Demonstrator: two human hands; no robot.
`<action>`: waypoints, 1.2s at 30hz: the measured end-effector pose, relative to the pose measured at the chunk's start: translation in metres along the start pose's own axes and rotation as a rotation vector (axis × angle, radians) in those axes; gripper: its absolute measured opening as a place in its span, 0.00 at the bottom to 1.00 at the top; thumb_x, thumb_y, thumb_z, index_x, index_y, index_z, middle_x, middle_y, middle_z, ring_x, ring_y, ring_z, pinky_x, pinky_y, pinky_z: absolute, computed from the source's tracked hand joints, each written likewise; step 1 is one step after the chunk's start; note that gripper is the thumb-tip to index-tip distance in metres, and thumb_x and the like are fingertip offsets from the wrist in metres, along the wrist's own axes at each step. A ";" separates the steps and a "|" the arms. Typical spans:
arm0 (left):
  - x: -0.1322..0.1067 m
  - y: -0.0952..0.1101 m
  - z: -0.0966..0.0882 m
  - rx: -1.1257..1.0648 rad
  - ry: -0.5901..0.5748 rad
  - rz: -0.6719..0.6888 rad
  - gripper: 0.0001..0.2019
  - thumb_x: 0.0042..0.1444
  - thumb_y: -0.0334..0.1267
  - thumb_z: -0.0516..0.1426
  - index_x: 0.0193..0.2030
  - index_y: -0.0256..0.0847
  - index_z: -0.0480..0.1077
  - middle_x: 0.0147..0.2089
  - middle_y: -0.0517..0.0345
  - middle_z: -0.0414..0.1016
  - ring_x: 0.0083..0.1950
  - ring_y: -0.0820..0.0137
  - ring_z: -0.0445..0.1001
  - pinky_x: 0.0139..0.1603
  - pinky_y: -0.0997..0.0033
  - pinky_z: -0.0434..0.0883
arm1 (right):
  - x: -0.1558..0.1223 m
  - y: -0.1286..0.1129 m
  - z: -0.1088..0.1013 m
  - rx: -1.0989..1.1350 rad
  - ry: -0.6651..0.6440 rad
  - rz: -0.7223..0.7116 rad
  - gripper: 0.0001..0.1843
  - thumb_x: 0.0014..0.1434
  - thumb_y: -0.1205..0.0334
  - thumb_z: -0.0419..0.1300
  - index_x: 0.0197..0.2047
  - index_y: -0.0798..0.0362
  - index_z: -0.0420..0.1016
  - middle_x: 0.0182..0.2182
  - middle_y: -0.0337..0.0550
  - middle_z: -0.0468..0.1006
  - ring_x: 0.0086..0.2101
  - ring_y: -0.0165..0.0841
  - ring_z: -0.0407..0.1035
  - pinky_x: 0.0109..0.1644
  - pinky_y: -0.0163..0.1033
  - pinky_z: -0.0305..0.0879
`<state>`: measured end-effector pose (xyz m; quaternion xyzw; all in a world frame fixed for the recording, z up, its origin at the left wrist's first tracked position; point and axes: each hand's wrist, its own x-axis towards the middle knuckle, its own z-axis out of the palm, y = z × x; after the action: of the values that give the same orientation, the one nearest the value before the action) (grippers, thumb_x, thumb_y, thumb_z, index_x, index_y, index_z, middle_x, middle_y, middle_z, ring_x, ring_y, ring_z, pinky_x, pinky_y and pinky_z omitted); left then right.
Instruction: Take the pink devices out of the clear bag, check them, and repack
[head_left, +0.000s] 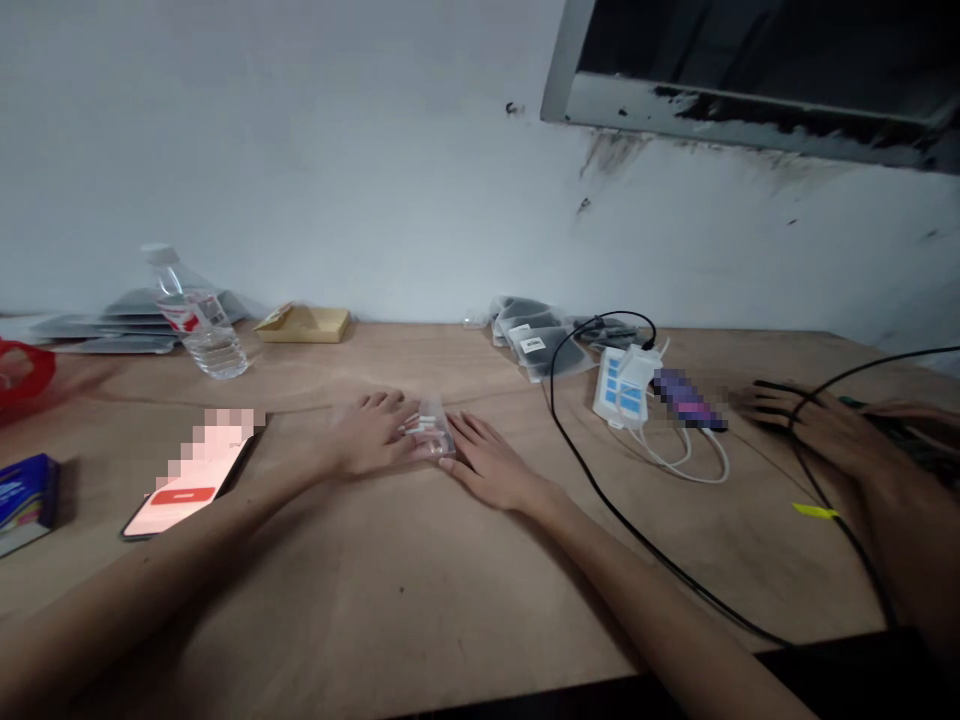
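Flat on the wooden table (420, 590), in the middle of the view, lies a small clear plastic bag (433, 437) with small white and pinkish things inside, too small to name. My left hand (375, 435) rests palm down over the bag's left part and hides it, its fingers laid out flat. To the right, my right hand (491, 460) lies on the table with fingers stretched, its tips at the bag's right edge. Neither hand is closed round anything.
A lit phone (191, 485), a blue pack (28, 500) and a water bottle (199, 320) are at left. Behind stand a cardboard tray (304, 325) and grey packets (536, 335). A power strip (621, 388), black cable (592, 480) and another person's hand (817, 425) are at right.
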<state>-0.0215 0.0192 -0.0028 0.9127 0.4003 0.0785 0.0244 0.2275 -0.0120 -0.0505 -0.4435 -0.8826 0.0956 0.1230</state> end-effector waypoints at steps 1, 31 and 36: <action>0.000 -0.001 -0.003 -0.014 -0.010 0.007 0.27 0.70 0.53 0.43 0.63 0.40 0.67 0.58 0.41 0.72 0.59 0.50 0.71 0.60 0.47 0.65 | -0.001 0.000 0.000 -0.005 -0.001 -0.004 0.41 0.72 0.37 0.38 0.75 0.59 0.53 0.73 0.56 0.52 0.72 0.53 0.44 0.74 0.58 0.44; -0.004 -0.007 0.038 -0.359 0.275 -0.242 0.27 0.68 0.48 0.46 0.66 0.33 0.66 0.60 0.40 0.75 0.58 0.53 0.75 0.59 0.52 0.71 | 0.002 0.036 0.003 0.169 0.176 0.161 0.46 0.67 0.30 0.42 0.75 0.56 0.54 0.71 0.58 0.57 0.70 0.52 0.52 0.72 0.61 0.50; -0.013 -0.015 0.045 -0.289 0.216 -0.129 0.33 0.68 0.53 0.45 0.72 0.31 0.57 0.67 0.36 0.68 0.67 0.51 0.67 0.66 0.48 0.64 | 0.004 0.039 0.005 0.078 0.169 0.223 0.43 0.70 0.33 0.36 0.72 0.54 0.62 0.71 0.54 0.59 0.71 0.51 0.49 0.73 0.61 0.47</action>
<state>-0.0337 0.0205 -0.0505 0.8584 0.4428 0.2311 0.1170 0.2533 0.0134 -0.0652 -0.5402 -0.8100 0.1051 0.2026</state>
